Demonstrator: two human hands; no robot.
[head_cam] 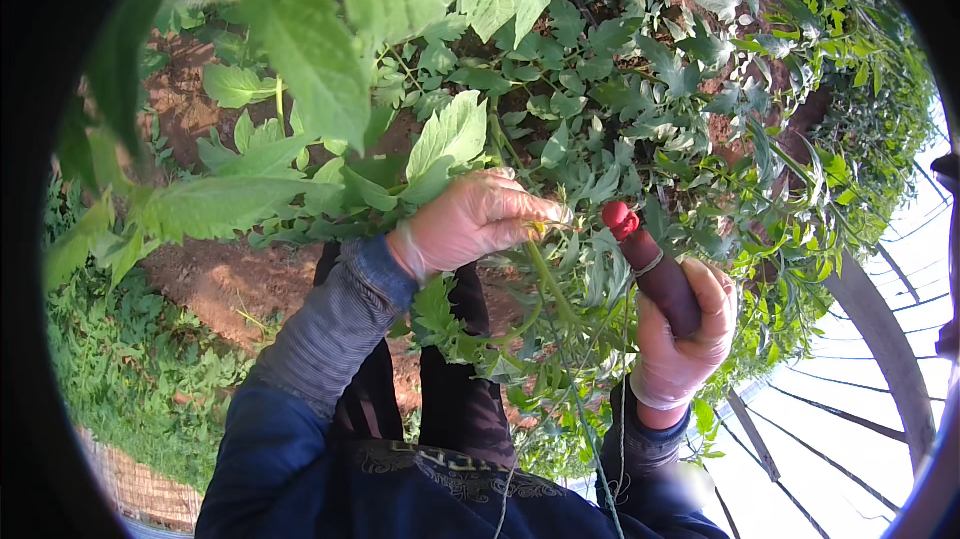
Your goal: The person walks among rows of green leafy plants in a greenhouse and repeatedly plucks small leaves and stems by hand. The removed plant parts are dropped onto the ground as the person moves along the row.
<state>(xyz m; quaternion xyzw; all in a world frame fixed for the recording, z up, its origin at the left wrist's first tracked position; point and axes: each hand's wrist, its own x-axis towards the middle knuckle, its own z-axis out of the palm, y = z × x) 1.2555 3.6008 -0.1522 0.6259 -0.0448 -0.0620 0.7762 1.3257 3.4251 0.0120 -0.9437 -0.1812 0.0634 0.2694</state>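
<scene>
My left hand (480, 220), in a thin clear glove, pinches a small yellow flower cluster (537, 227) between thumb and fingers. The cluster is on a green stem (551, 280) of what looks like a tomato plant. My right hand (686, 336), gloved likewise, grips a dark reddish-brown, bottle-like tool (667, 284). Its knobbed red tip (619, 219) points up and left, a short gap from my left fingertips. A cord is wound around the tool's neck and hangs from it. Beside the left wrist stand broad pale-green leaves (450, 133).
Large leaves (300, 51) hang close to the camera at upper left. Thin strings (577, 389) run down between my arms. Reddish-brown soil (217, 284) shows between plants. Dense foliage (825, 141) fills the right, with curved greenhouse framing (885, 336) beyond.
</scene>
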